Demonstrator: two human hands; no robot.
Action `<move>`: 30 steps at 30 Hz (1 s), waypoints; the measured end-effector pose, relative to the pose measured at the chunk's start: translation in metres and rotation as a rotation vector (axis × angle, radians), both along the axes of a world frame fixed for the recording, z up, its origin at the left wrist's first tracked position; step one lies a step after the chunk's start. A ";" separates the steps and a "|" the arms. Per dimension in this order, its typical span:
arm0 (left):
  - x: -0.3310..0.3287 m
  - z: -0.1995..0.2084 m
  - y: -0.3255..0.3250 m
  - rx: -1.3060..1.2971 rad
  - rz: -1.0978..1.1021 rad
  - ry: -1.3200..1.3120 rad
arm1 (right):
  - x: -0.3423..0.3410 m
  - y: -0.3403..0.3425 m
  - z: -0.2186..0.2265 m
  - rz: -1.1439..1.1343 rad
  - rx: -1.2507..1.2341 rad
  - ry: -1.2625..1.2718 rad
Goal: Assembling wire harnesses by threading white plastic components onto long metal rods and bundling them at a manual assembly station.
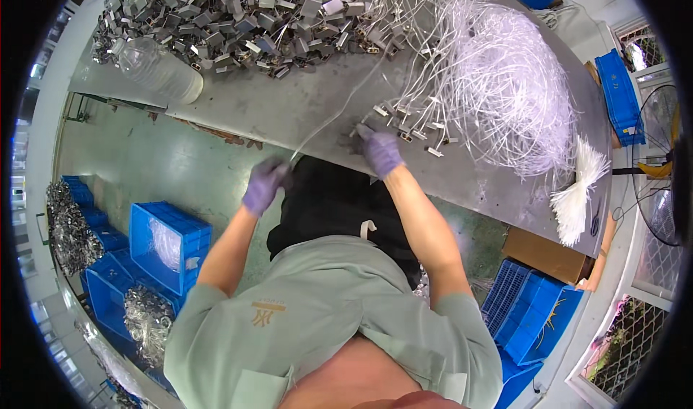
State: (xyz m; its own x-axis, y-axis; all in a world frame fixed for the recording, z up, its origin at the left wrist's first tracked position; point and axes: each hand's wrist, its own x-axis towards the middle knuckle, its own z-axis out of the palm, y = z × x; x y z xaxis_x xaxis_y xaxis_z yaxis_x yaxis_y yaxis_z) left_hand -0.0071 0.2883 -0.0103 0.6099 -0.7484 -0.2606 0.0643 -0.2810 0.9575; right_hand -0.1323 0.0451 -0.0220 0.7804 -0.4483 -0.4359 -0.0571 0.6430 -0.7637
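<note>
My left hand (264, 185), in a purple glove with dark fingertips, is closed at the table's near edge on one end of a thin white cable (333, 118). The cable stretches up and right across the grey table (278, 102) toward the tangle at the back. To the right, my right hand (381, 153), gloved the same way, is low over the tabletop beside several small metal-ended connectors (434, 151). Its fingertips are blurred, so I cannot make out whether they grip anything. Those connectors are on white cables that lead into a big loose heap of cables (509, 91).
Grey metal housings (238, 23) are piled along the back left, beside a clear plastic bottle (162, 70) lying on its side. A tied cable bundle (575, 199) lies at the right edge. Blue crates (173, 218) stand on the floor left; another blue crate (530, 315) stands right, near a cardboard box (545, 256).
</note>
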 end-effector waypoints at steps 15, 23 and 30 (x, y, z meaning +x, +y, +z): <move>-0.003 -0.049 0.162 0.196 0.238 0.177 | 0.027 -0.077 0.005 -0.552 -0.431 -0.001; 0.007 -0.054 0.162 0.144 0.326 0.107 | 0.012 -0.084 0.050 -0.653 -0.340 -0.164; 0.009 -0.059 0.169 0.176 0.334 0.076 | 0.010 -0.072 0.061 -0.569 -0.435 -0.066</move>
